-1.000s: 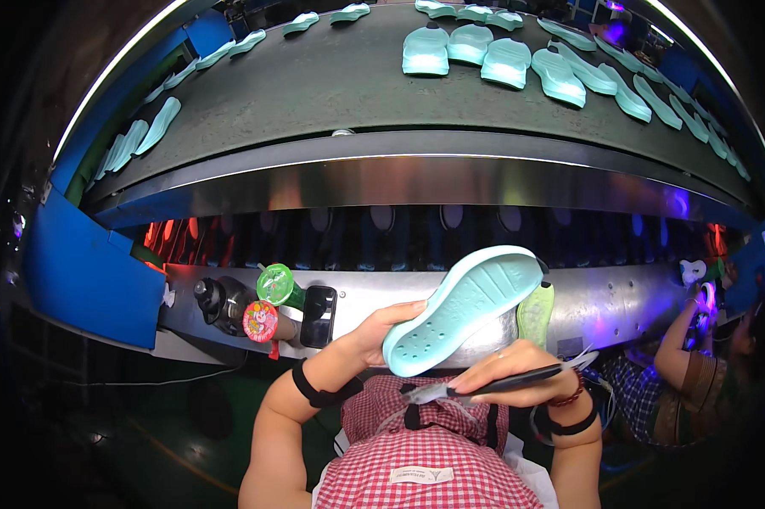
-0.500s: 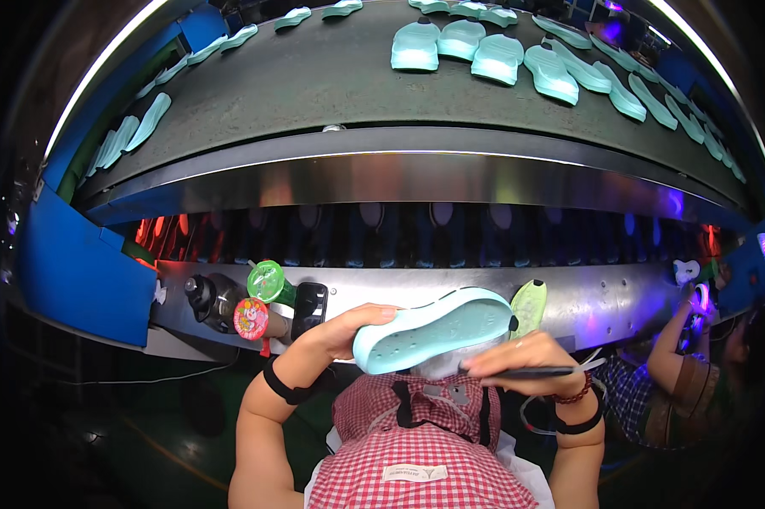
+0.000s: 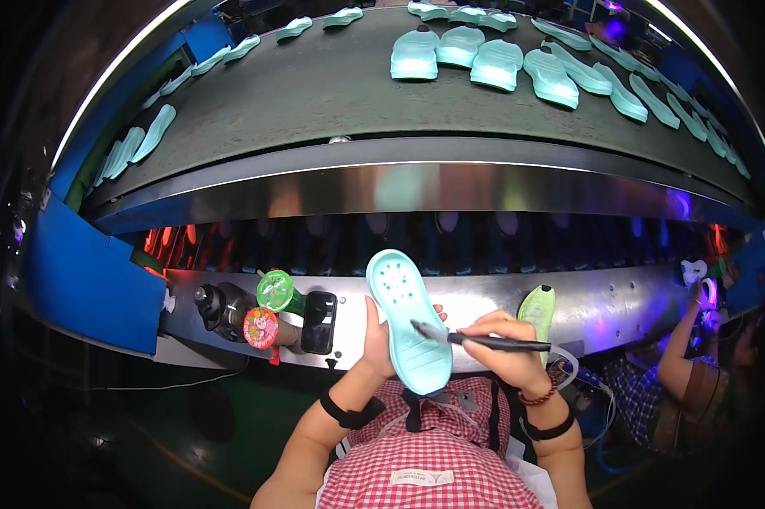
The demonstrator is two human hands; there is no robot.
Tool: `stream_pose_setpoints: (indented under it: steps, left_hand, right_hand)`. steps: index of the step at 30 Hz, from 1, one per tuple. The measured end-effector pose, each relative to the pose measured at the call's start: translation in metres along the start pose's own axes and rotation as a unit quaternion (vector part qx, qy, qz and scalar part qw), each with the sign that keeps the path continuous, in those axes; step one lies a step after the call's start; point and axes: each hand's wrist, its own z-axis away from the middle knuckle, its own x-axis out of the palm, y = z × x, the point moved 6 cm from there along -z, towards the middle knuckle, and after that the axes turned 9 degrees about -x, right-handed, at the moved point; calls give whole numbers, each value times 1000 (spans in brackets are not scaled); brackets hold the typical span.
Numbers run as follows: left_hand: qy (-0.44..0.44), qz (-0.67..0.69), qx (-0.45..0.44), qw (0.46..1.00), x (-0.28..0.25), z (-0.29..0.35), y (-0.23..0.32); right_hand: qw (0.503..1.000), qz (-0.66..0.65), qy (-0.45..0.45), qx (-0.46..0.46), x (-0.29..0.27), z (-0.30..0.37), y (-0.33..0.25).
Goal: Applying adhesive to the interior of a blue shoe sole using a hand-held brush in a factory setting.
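A light turquoise shoe sole (image 3: 408,293) with small holes near its far end stands lengthwise before me. My left hand (image 3: 380,339) holds it from the left and beneath, fingertips showing past its right edge. In my right hand (image 3: 505,343) is a slim black-handled tool (image 3: 514,344) with a flat greyish tip; whether it is a brush or a blade I cannot tell. That tip lies over the middle of the sole, seemingly at its surface. A yellow-green sole (image 3: 537,312) rests on the metal ledge beyond my right hand.
The metal ledge (image 3: 603,307) carries a dark bottle (image 3: 224,311), a green-lidded cup (image 3: 277,291), a pink-lidded cup (image 3: 262,327) and a black phone (image 3: 319,322). Behind it, several turquoise soles (image 3: 497,64) lie on a dark belt (image 3: 314,93). Another person's arm (image 3: 675,343) is at right.
The sole has turned from sideways to lengthwise, its perforated face now towards me. My left hand has shifted beneath it, and the tool tip has moved up over its middle.
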Motion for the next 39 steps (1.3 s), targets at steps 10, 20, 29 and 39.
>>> stream_pose_setpoints:
  steps: [10,20,29,39]
  left_hand:
    - [-27,60,87,994,12,7,11]
    - [-65,65,133,987,41,7,26]
    - [-39,-32,173,984,46,11,42]
    - [-24,38,145,988,79,24,18]
  right_hand:
    - [988,-78,-61,-117,16,0,-44]
    - [998,24,-18,-61,10,1,-31]
    - [996,-15,-91,-16,8,19,-18]
    - [843,-501,69,185,34,27,10]
